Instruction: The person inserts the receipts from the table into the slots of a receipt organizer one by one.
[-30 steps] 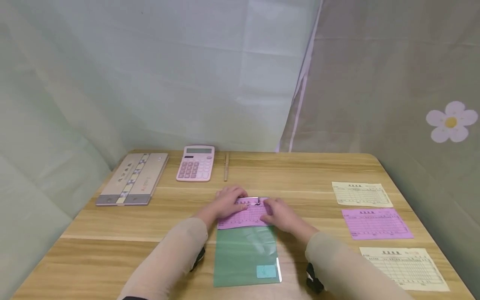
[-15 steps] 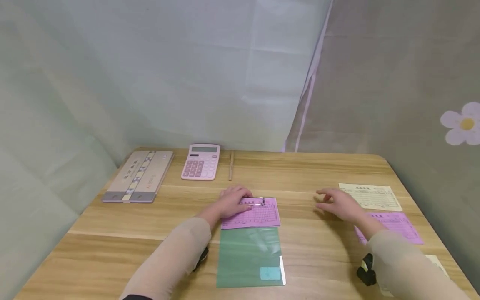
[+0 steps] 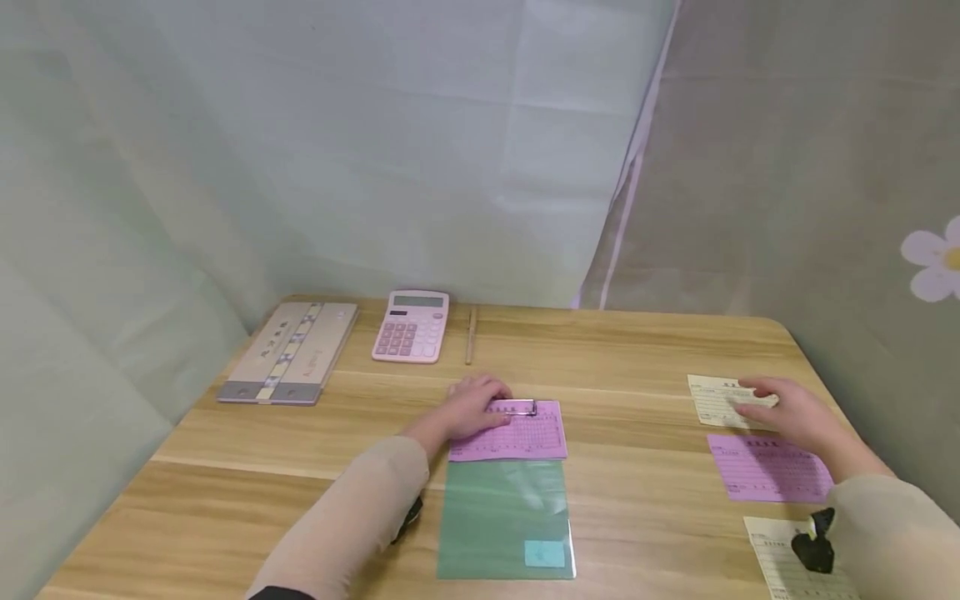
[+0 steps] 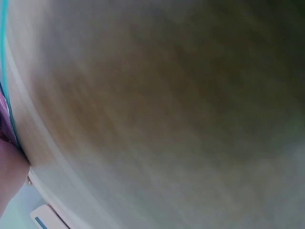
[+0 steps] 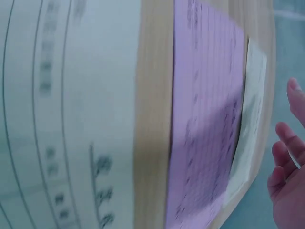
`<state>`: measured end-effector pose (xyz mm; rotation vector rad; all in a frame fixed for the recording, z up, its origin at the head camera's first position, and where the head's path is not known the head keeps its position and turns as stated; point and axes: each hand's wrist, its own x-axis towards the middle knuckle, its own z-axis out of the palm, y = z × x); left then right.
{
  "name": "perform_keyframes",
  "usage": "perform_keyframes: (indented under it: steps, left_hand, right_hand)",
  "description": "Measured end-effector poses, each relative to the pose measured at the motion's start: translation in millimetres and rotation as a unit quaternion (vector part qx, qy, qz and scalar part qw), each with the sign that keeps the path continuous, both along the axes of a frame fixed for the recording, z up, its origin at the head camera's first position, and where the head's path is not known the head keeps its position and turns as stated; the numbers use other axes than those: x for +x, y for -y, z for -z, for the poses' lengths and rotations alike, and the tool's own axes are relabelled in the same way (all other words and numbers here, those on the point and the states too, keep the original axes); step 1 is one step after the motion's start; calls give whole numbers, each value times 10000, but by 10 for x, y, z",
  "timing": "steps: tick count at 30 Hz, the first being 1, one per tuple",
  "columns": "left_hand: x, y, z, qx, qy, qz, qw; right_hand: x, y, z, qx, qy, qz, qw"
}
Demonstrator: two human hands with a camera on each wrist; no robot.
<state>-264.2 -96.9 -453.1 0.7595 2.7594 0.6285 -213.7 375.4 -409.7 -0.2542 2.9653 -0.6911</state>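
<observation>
A green translucent clipboard (image 3: 498, 504) lies on the table, its metal clip (image 3: 522, 407) over the top of a pink printed form (image 3: 536, 437). My left hand (image 3: 472, 408) holds the upper left part of the clipboard, thumb across the form just below the clip. In the left wrist view only a bit of that hand (image 4: 10, 169) shows at the left edge. Over the far pale yellow form (image 3: 712, 400) hovers my right hand (image 3: 798, 417), thumb and fingers apart with nothing between them. The right wrist view shows its relaxed fingers (image 5: 290, 140).
Below the far form lie another pink form (image 3: 765, 467) and a nearer yellow form (image 3: 787, 554), in a column at the right. Along the back stand a grey-beige folder (image 3: 292, 350), a pink calculator (image 3: 411, 327) and a pen (image 3: 471, 335). Curtains (image 3: 450, 167) hang behind the table.
My right hand has left the clipboard's right side and travelled right to above the far yellow form. The left hand has stayed at the clipboard. The head view has shifted slightly.
</observation>
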Motion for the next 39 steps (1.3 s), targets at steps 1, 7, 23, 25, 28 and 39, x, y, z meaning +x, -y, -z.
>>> perform_keyframes:
  steps: [1, 7, 23, 25, 28, 39]
  left_hand:
    - [3, -1, -1, 20, -4, 14, 10000]
    - [10, 3, 11, 81, -103, 99, 9999]
    - [12, -36, -24, 17, 50, 147, 9999]
    - [16, -43, -32, -3, 62, 142, 9999]
    - [13, -41, -29, 10, 53, 144, 9999]
    - [3, -1, -6, -47, -15, 88, 9999]
  right_hand:
    - [13, -54, 8, 6, 59, 46, 10000]
    - [63, -294, 24, 98, 423, 537, 9976]
    - [88, -677, 219, 929, 267, 968, 9906]
    - [83, -683, 237, 973, 326, 939, 9903]
    - [57, -645, 244, 914, 319, 873, 9915]
    - [-76, -382, 209, 768, 262, 858, 9930]
